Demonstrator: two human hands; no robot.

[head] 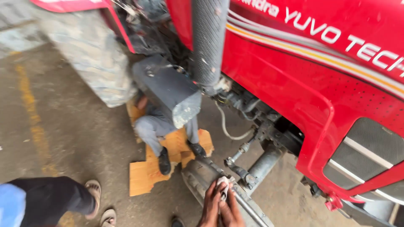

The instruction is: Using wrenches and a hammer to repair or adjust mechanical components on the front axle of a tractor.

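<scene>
- The left hand [210,206] is curling its fingers closed around a small whitish cloth [224,185], pressing it down onto the steel steering rod [248,206] near the bottom edge of the view.
- The right hand [230,210] is lying just beside the left, fingers bent and touching both the cloth's lower edge and the rod; how tightly it is gripping cannot be told, since the two hands are overlapping.
- The cloth is sitting bunched between the fingertips, just below the rod's ball joint [248,180].
- The rod is running with its long axis slanted, from the upper left beside the hands down toward the lower right edge of the picture.
- The front tyre [200,176] is lying just left of the hands, its tread touching the wrists' side.
- Another person's grey-trousered legs [158,128] are sticking out from under the machine, black shoes pointing toward the camera, resting on flattened brown cardboard [145,176].
- A dark metal box-like part [168,88] is hanging over those legs; whether it is holding anything cannot be seen.
- The red tractor hood [303,80] is filling the upper right, with a grey textured exhaust pipe [209,40] standing upright in front of it.
- A third person's dark trouser leg and sandalled foot [93,193] are standing at lower left on the concrete floor [75,138].
</scene>
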